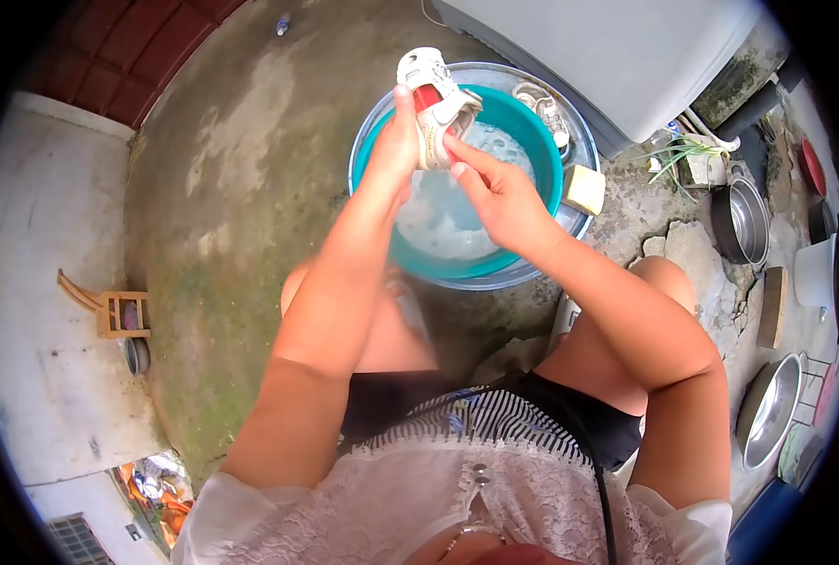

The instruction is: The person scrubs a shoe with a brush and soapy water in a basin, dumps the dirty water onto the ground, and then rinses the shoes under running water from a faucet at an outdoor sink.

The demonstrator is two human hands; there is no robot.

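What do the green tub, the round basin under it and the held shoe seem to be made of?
Green tub: probably plastic, judging by its smooth, even colour.
Round basin: likely metal, silvery with a shiny rim.
Held shoe: perhaps synthetic leather, with smooth white panels; fabric is possible too.

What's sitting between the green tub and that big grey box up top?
Another shoe and the metal basin's rim lie between the green tub and the grey box, as the head view shows.
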